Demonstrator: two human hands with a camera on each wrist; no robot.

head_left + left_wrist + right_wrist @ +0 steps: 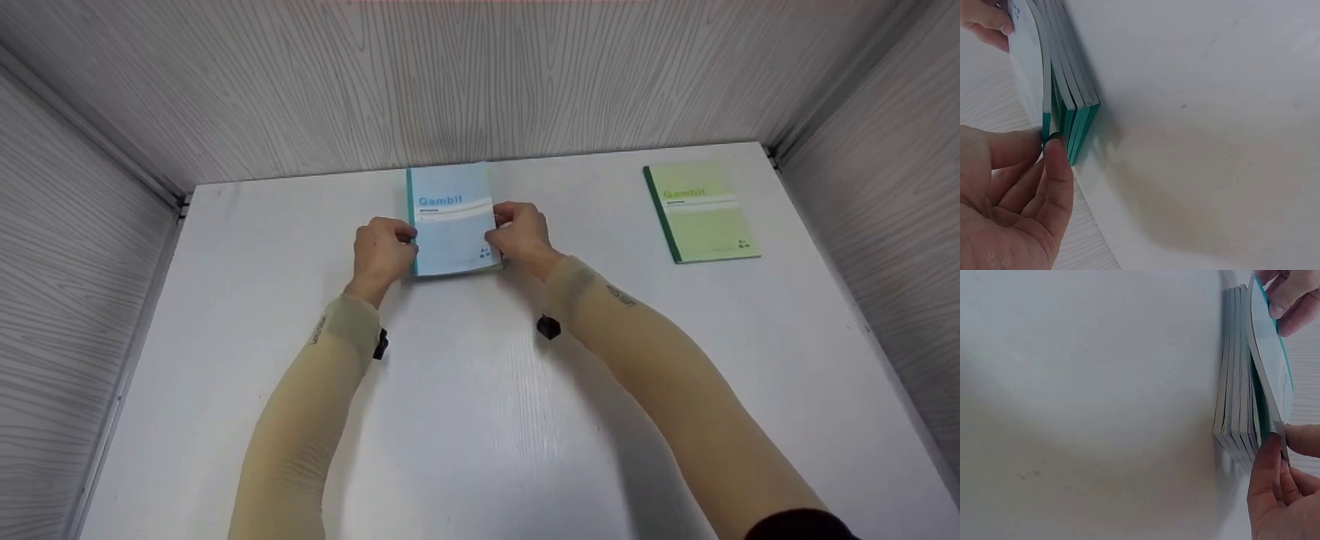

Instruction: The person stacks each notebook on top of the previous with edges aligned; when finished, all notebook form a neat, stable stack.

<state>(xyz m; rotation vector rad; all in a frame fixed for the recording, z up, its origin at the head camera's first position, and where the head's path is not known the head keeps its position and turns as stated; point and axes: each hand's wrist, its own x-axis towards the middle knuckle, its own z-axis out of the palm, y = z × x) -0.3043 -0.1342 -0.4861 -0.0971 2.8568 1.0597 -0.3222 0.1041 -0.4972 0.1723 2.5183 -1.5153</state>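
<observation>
A light blue notebook (450, 225) with a teal spine and "Gambit" on its cover lies uppermost on a stack near the table's back edge. My left hand (382, 251) pinches it at the spine side, thumb on the cover and fingertips under it. On the opposite edge, my right hand (523, 234) grips it between thumb and fingers. Both wrist views show this top notebook bowed and partly raised, with a gap over the stack of notebooks (1072, 73) beneath. Those lower notebooks have teal spines and lie flush together.
To the right on the white table (465, 405) lies a green "Gambit" notebook (705, 214) with a dark green spine. Wood-grain panels (465, 82) stand behind the table and along both sides.
</observation>
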